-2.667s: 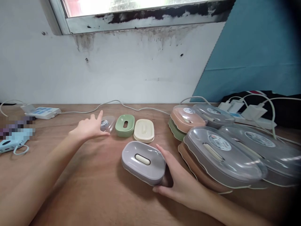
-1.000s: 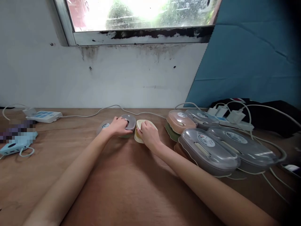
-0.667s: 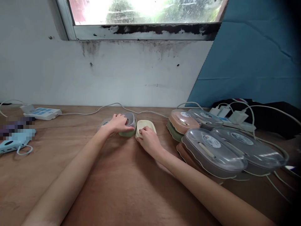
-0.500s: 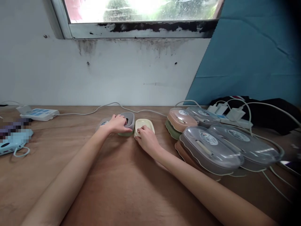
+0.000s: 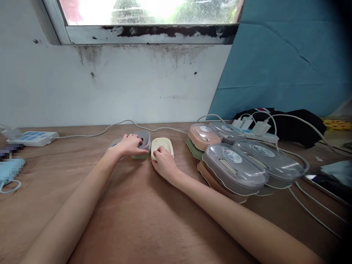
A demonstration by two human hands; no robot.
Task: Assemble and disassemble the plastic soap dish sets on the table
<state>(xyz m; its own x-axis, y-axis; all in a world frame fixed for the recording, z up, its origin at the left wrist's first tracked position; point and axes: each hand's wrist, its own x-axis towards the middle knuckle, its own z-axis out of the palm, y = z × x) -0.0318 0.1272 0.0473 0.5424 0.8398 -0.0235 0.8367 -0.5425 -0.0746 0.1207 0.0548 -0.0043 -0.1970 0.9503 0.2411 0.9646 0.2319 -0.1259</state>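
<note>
My left hand (image 5: 129,145) lies over a small food box (image 5: 146,138) with a clear greyish upper part and a green base. Its thumb is along the near side and its curled fingers are at the top. Something small and dark shows by those fingertips. Partly behind this hand is another clear container (image 5: 114,142) with a label. Right beside the green-based box sits a small cream-coloured box (image 5: 164,142). The fingers of my right hand (image 5: 164,160) are bent and closed at its near left edge; the fingertips are partly hidden.
To the right stand stacked lidded boxes: a peach one (image 5: 205,136), a grey one (image 5: 236,168) and others. Behind them, a power strip (image 5: 264,135) has plugs and white cables. Another power strip (image 5: 33,138) and a light-blue object (image 5: 12,170) lie left. The wall (image 5: 132,91) bounds the table's back.
The whole view has turned slightly to the right, so things appear further left. Both hands stay on the same small boxes, with little visible movement.
</note>
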